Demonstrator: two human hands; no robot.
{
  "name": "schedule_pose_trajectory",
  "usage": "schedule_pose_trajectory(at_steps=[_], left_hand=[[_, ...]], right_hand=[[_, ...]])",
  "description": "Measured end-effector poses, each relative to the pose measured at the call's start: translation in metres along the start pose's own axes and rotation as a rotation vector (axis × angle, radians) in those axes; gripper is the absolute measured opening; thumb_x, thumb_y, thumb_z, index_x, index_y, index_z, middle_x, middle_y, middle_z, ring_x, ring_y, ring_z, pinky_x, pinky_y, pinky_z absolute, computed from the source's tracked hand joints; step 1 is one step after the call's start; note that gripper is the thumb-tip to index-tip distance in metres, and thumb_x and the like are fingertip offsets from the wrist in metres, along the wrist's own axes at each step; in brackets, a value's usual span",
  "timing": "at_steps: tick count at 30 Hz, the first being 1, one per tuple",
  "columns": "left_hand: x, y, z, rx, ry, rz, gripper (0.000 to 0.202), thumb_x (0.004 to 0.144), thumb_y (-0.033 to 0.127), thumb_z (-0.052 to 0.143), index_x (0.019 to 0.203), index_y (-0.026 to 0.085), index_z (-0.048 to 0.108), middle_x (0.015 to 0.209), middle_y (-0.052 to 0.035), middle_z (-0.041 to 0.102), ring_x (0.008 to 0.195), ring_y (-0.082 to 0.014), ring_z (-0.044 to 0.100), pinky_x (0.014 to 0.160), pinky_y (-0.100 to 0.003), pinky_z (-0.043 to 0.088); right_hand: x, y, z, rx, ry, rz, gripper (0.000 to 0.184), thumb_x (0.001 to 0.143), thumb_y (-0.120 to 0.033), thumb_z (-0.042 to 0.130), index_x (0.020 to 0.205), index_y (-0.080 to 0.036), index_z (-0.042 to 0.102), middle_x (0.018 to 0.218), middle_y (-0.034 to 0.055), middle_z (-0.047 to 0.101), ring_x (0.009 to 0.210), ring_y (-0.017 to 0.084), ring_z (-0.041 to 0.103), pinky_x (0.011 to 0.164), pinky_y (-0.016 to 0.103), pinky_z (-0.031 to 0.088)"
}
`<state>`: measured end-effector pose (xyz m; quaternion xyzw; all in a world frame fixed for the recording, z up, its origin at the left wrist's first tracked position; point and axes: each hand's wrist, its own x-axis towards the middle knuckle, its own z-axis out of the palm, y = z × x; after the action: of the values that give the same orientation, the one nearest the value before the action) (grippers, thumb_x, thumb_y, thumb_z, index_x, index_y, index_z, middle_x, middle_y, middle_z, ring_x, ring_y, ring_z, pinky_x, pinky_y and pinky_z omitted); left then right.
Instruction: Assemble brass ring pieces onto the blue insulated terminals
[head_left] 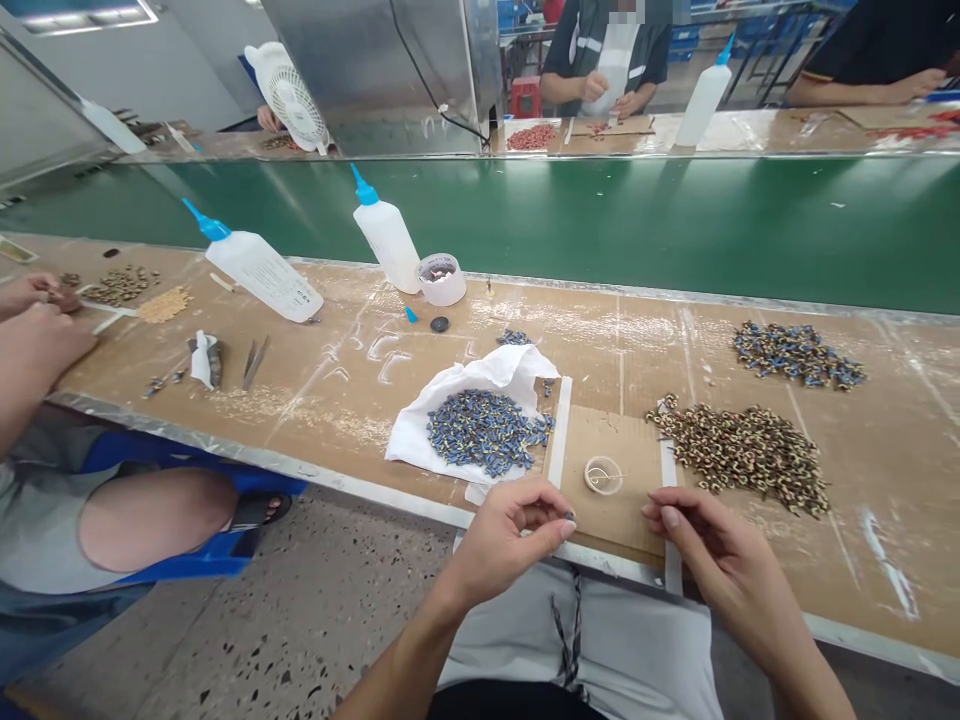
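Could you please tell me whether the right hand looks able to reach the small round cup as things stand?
Most likely yes: the right hand is just to the right of the small round cup, and only bare cardboard shows between them; whether that hand holds anything is unclear.

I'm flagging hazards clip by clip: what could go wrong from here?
The left hand pinches a small piece that could slip away. The round cup sits near the right hand and might get knocked. The white cloth under the blue pieces lies close to the table's edge; a snag could spill them.
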<state>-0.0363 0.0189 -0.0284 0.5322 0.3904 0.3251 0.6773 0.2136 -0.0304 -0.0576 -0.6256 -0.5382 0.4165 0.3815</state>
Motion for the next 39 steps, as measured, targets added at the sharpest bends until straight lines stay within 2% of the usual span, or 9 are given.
schedule_pose_trajectory(at_steps=[3, 8, 12, 15, 18, 24, 29, 33, 39], left_hand=[[0.003, 0.000, 0.000, 0.018, 0.010, 0.029, 0.011, 0.086, 0.022, 0.067, 0.088, 0.012, 0.062, 0.084, -0.0034, 0.058, 0.074, -0.0119, 0.054, 0.067, -0.023, 0.044], [0.009, -0.002, 0.002, -0.013, 0.029, -0.007, 0.010, 0.085, 0.019, 0.067, 0.092, 0.014, 0.063, 0.078, -0.0007, 0.057, 0.072, -0.0109, 0.054, 0.065, -0.021, 0.043], [0.012, -0.002, 0.001, 0.158, 0.045, 0.061, 0.010, 0.087, 0.016, 0.065, 0.094, 0.015, 0.072, 0.085, -0.0038, 0.062, 0.080, -0.0132, 0.056, 0.070, -0.022, 0.045], [0.013, -0.004, 0.000, 0.211, 0.046, 0.065, 0.011, 0.087, 0.017, 0.064, 0.091, 0.016, 0.074, 0.084, -0.0047, 0.065, 0.080, -0.0144, 0.057, 0.070, -0.022, 0.047], [0.013, -0.007, 0.000, 0.106, 0.047, -0.014, 0.011, 0.085, 0.020, 0.066, 0.092, 0.014, 0.073, 0.082, -0.0044, 0.065, 0.072, -0.0132, 0.058, 0.066, -0.023, 0.051], [0.014, -0.005, -0.001, 0.056, 0.034, -0.071, 0.012, 0.083, 0.021, 0.069, 0.092, 0.013, 0.071, 0.073, -0.0020, 0.062, 0.066, -0.0119, 0.058, 0.064, -0.022, 0.052], [0.014, -0.006, -0.004, 0.034, 0.019, -0.083, 0.014, 0.083, 0.022, 0.069, 0.093, 0.012, 0.070, 0.072, -0.0023, 0.062, 0.065, -0.0122, 0.058, 0.063, -0.023, 0.051], [0.014, -0.008, -0.003, 0.025, 0.018, -0.096, 0.015, 0.083, 0.023, 0.068, 0.092, 0.011, 0.070, 0.071, -0.0030, 0.063, 0.062, -0.0119, 0.057, 0.061, -0.023, 0.050], [0.014, -0.006, 0.000, 0.161, 0.006, -0.137, 0.015, 0.083, 0.025, 0.067, 0.091, 0.012, 0.070, 0.071, -0.0035, 0.065, 0.061, -0.0123, 0.058, 0.059, -0.022, 0.047]], right_hand=[[0.010, -0.004, 0.008, 0.041, -0.002, -0.007, 0.029, 0.093, -0.044, 0.056, 0.110, -0.022, 0.062, 0.097, 0.0075, 0.072, 0.086, 0.020, 0.070, 0.077, 0.029, 0.057], [0.022, -0.009, 0.020, 0.109, 0.047, -0.024, 0.033, 0.089, -0.044, 0.062, 0.113, -0.021, 0.061, 0.092, 0.0061, 0.071, 0.083, 0.019, 0.068, 0.075, 0.029, 0.056], [0.026, -0.010, 0.025, 0.115, 0.058, -0.062, 0.027, 0.088, -0.040, 0.064, 0.108, -0.022, 0.065, 0.092, 0.0053, 0.070, 0.083, 0.019, 0.067, 0.071, 0.029, 0.054], [0.030, -0.017, 0.028, 0.051, 0.072, -0.157, 0.014, 0.090, -0.035, 0.063, 0.096, -0.024, 0.068, 0.092, 0.0039, 0.068, 0.084, 0.018, 0.065, 0.071, 0.028, 0.051], [0.035, -0.027, 0.030, -0.038, 0.085, -0.267, 0.011, 0.092, -0.030, 0.061, 0.088, -0.025, 0.069, 0.090, 0.0028, 0.064, 0.084, 0.017, 0.061, 0.072, 0.029, 0.047], [0.047, -0.037, 0.035, -0.166, 0.047, -0.408, 0.010, 0.092, -0.024, 0.060, 0.091, -0.025, 0.069, 0.106, 0.0056, 0.058, 0.096, 0.019, 0.058, 0.081, 0.032, 0.046], [0.054, -0.042, 0.039, -0.326, 0.088, -0.527, 0.015, 0.094, -0.016, 0.054, 0.091, -0.021, 0.068, 0.105, 0.0079, 0.057, 0.088, 0.019, 0.054, 0.075, 0.034, 0.044], [0.051, -0.042, 0.034, -0.370, 0.090, -0.518, 0.017, 0.096, -0.017, 0.051, 0.088, -0.021, 0.066, 0.097, 0.0067, 0.057, 0.085, 0.019, 0.054, 0.075, 0.034, 0.043], [0.047, -0.034, 0.034, -0.157, 0.026, -0.391, 0.020, 0.095, -0.024, 0.053, 0.082, -0.023, 0.067, 0.094, 0.0049, 0.058, 0.086, 0.019, 0.058, 0.074, 0.031, 0.046]])
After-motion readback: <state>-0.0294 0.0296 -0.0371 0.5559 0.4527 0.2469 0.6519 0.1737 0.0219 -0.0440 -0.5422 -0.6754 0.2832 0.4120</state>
